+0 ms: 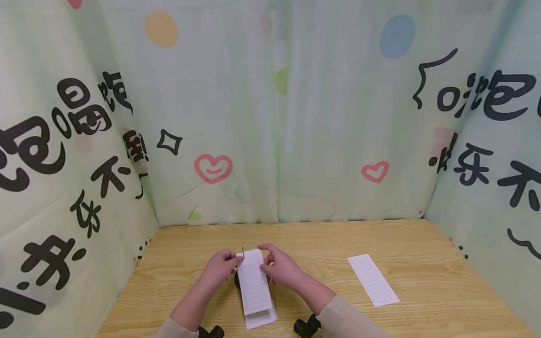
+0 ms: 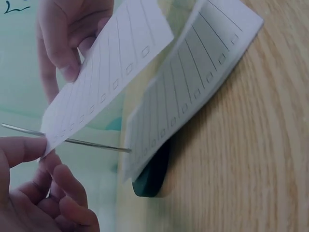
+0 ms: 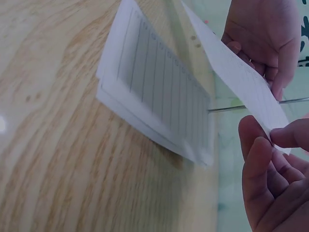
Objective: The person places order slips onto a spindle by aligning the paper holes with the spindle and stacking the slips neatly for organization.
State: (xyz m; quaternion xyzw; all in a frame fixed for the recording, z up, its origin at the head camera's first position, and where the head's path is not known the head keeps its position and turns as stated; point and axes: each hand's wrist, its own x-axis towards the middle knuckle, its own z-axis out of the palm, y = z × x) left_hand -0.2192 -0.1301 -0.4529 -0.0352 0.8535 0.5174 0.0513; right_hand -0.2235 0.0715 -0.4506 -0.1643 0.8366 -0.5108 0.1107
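Between both hands, a white lined paper slip (image 1: 255,286) is held raised. My left hand (image 1: 220,267) pinches its far left corner, right beside a thin metal spike (image 2: 96,143) that passes through the slip near that corner. On the opposite edge, my right hand (image 1: 283,266) pinches the paper between thumb and fingers. Below lies a small stack of similar slips (image 2: 188,92), also on the spike, apart from the raised one. Under the stack shows part of a round dark base (image 2: 152,179); the papers hide most of it.
To the right, a single lined slip (image 1: 374,280) lies flat on the wooden table (image 1: 203,239). Printed curtains (image 1: 321,141) stand around the table's back and sides. A dark strap-like piece (image 1: 307,326) sits at the right wrist.
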